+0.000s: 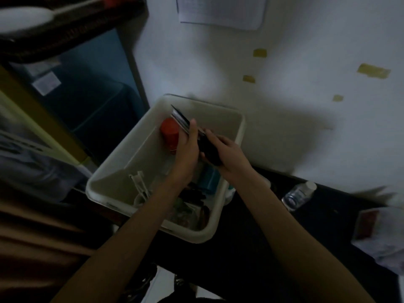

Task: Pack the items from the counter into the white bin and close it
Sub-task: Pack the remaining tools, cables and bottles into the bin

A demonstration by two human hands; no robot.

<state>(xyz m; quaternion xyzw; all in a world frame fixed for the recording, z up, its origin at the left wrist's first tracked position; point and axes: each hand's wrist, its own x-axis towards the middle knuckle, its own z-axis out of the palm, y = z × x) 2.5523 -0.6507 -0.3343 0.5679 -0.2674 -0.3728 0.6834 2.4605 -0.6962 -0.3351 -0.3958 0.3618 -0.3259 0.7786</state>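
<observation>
At the far left a dark storage box sits beneath a dark shelf. Right of it the white bin stands open on the dark surface, pushed against the white wall. Inside the bin an orange-red container lies toward the far left wall, some pale, thin pieces lie at the near left, a teal item sits near the right wall, and other dark things by the near wall are too dim to tell apart. Above the bin the left hand and the right hand are pressed toward each other, fingers curled round a flat dark stack held on edge between them; its far end pokes out toward the orange-red container. Further right, a clear bottle with a white cap lies on the surface, well apart from the bin, and a blurred white and red packet lies at the right edge.
</observation>
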